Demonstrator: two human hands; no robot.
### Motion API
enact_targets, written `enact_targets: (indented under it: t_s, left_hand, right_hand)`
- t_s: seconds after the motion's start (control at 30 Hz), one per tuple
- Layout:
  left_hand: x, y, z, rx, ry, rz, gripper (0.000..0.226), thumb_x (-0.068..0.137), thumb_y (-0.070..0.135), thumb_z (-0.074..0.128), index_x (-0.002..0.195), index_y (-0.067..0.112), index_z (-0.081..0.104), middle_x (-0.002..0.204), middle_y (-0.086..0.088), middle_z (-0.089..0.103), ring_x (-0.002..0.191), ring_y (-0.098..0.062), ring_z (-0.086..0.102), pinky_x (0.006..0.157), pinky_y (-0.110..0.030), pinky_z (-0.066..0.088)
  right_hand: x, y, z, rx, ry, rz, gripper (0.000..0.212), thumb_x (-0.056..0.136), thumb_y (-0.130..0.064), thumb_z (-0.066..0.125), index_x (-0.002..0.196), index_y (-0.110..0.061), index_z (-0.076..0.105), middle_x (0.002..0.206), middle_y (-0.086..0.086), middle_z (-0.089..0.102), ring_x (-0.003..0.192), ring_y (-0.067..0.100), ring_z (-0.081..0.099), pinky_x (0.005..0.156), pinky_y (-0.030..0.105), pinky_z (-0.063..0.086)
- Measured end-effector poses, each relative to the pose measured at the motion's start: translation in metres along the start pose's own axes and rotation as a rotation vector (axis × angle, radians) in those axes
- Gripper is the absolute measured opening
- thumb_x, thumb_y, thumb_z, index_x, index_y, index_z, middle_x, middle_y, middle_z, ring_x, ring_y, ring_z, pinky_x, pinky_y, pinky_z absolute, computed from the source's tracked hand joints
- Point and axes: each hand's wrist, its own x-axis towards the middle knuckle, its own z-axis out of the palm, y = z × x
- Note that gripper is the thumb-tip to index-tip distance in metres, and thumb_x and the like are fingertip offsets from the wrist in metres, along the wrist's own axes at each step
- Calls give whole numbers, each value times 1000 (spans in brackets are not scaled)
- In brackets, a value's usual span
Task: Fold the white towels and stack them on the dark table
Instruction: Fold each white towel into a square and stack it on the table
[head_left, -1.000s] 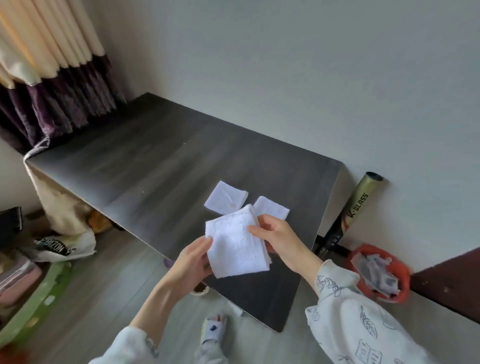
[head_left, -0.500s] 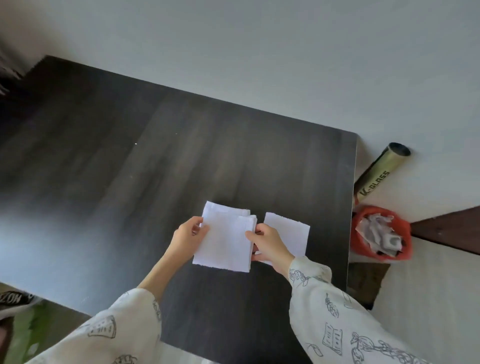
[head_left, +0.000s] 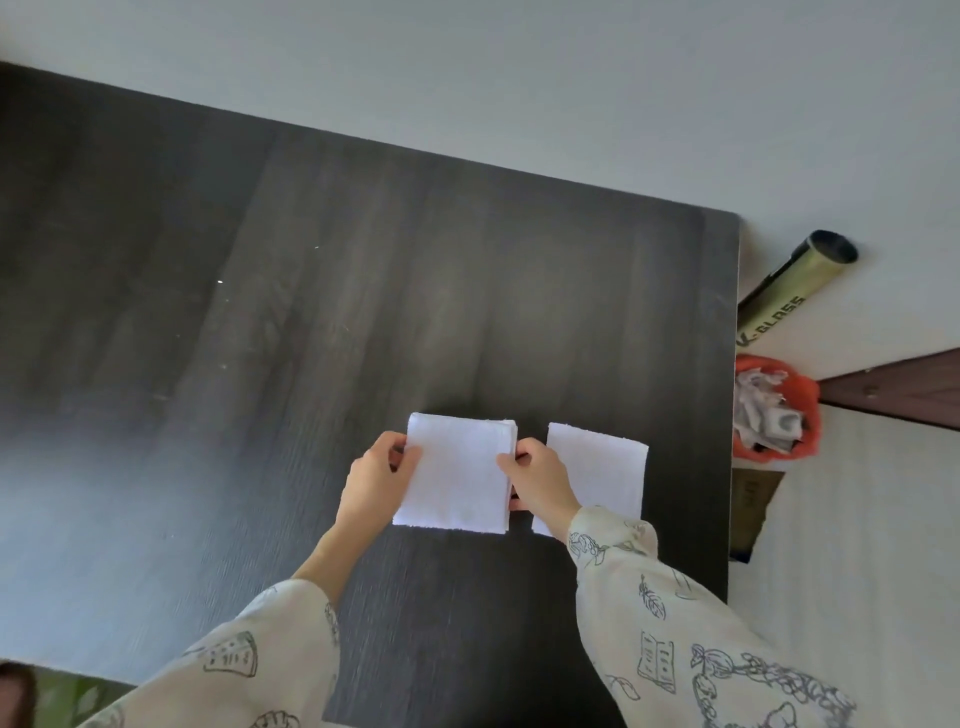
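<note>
The left hand (head_left: 375, 480) and right hand (head_left: 540, 480) pinch the folded towel (head_left: 460, 473) between them, at its nine and three o'clock edges. A second towel (head_left: 605, 473) lies flat at three o'clock, on the dark table (head_left: 363, 260).

Wide open dark table (head_left: 311, 338) to the left and toward the wall, bare wood all the way. Near the right edge it gets tight: the folded towel (head_left: 460, 473) held between both hands sits just beside a second towel (head_left: 605, 467), a narrow strip of table between them. Off the right edge (floor level, probably) a gold tube (head_left: 789, 291) and an orange bin (head_left: 774, 410) crowd the corner.
</note>
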Motion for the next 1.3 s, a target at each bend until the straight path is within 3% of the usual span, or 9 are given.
enact_targets:
  t_s: [0.17,0.27,0.4,0.57,0.87,0.93,1.07,1.2,1.3]
  left_hand:
    - [-3,1,-1,116,-10,-4,28,94,42,45,109,20,46,90,5,58,83,-19,59,74,-41,53]
    - [-10,2,-6,229,18,6,35,95,40,42,120,16,40,106,-1,57,84,-20,56,69,-36,48]
    - [-34,13,-10,206,163,150,36,95,27,46,128,13,41,121,-6,49,94,-21,54,73,-36,45]
    - [-80,57,19,127,170,339,28,94,20,47,122,16,47,110,-1,53,87,-16,53,76,-29,45]
    - [-254,148,183,230,-243,866,25,94,18,48,119,14,52,103,-1,57,84,-11,54,78,-23,44]
    - [-309,163,232,264,-363,962,24,94,17,48,118,14,53,104,-2,58,86,-13,56,76,-23,42]
    - [-425,194,339,354,-598,1166,26,92,11,52,118,8,54,107,-8,61,94,-22,60,81,-28,46]
    - [-547,212,440,404,-813,1396,22,91,6,52,111,11,56,90,2,56,74,-13,55,73,-24,41]
    - [-624,218,511,457,-948,1521,21,91,10,53,111,13,57,90,4,57,74,-11,57,72,-22,42]
  right_hand:
    - [-3,3,1,-16,65,-18,13,90,-24,53,94,-11,51,95,10,62,87,27,64,74,45,57]
    - [-10,5,-6,0,76,1,16,92,-25,53,102,-13,50,92,5,60,80,24,65,71,35,58]
    - [-27,12,-26,39,89,-25,22,94,-25,48,110,-11,51,91,1,58,71,16,61,78,31,54]
    - [-71,39,-69,123,95,-125,23,96,-26,45,113,-13,53,102,2,59,70,11,61,71,20,51]
    - [-250,218,-207,436,490,-245,5,95,-22,49,93,-22,54,86,1,62,64,10,59,64,25,51]
    - [-305,282,-233,497,623,-224,6,95,-21,50,96,-18,55,86,2,62,64,9,58,61,21,50]
    - [-421,407,-274,636,929,-139,7,92,-20,54,98,-17,56,79,-1,63,65,14,60,66,31,51]
    - [-528,520,-296,757,1189,-38,11,94,-18,52,103,-15,55,81,-1,63,67,14,60,62,24,48]
    - [-589,594,-303,891,1344,33,12,94,-17,51,104,-13,56,85,4,63,69,16,60,62,25,48]
